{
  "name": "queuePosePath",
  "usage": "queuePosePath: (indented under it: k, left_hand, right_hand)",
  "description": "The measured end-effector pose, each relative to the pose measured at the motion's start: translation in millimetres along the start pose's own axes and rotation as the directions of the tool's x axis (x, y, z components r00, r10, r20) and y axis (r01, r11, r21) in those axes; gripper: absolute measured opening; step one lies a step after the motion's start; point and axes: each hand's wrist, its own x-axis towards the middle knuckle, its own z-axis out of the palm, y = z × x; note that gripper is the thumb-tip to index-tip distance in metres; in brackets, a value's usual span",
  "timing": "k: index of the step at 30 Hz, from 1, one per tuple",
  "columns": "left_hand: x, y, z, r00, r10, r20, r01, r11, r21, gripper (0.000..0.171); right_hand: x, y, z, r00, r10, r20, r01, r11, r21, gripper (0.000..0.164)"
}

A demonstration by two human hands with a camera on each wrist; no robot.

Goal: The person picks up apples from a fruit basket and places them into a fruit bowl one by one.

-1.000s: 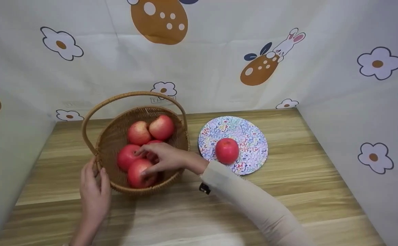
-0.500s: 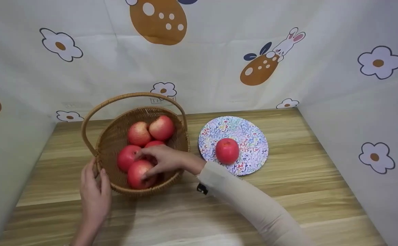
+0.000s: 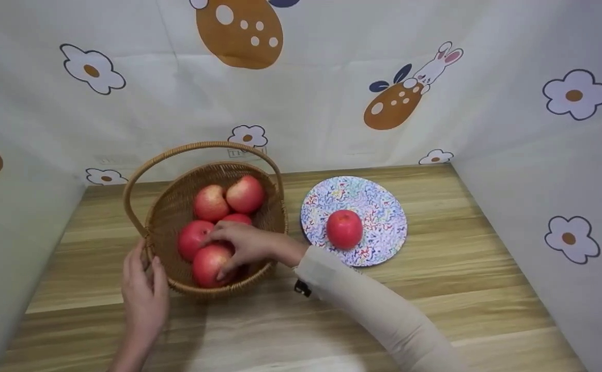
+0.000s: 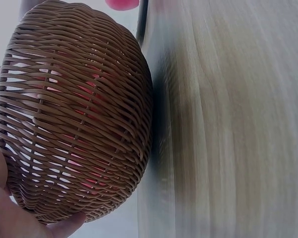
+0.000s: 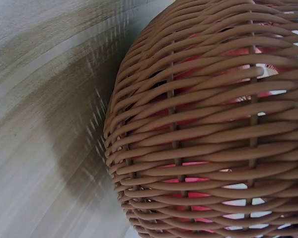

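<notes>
In the head view a wicker basket (image 3: 169, 206) with a tall arched handle holds several red apples. My left hand (image 3: 144, 294) grips its left rim, fingers on one side and thumb on the other. Reaching inside, my right hand (image 3: 249, 243) holds the front apple (image 3: 209, 266) between thumb and fingers. The fingers also lie close to the apple (image 3: 192, 238) just behind it. Both wrist views mostly show the basket's woven wall (image 4: 79, 109), with red fruit visible through the gaps. My right hand is hidden in the right wrist view.
Right of the basket, a round plate (image 3: 378, 206) with a multicoloured pattern bears one red apple (image 3: 344, 229). Everything stands on a wood-grain table (image 3: 461, 268). A printed cloth (image 3: 321, 103) hangs behind and along both sides.
My right hand has shifted slightly, its thumb now lower on the front apple. The left hand, basket and plate stay in place.
</notes>
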Motion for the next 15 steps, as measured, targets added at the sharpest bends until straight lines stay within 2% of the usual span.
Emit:
queuePosePath:
  k: [15]
  left_hand:
    - [-0.4, 0.1, 0.7, 1.0, 0.019, -0.009, -0.019, 1.0, 0.015, 0.046]
  right_hand:
    - [-4.7, -2.6, -1.0, 1.0, -0.022, 0.016, 0.022, 0.999, 0.04, 0.062]
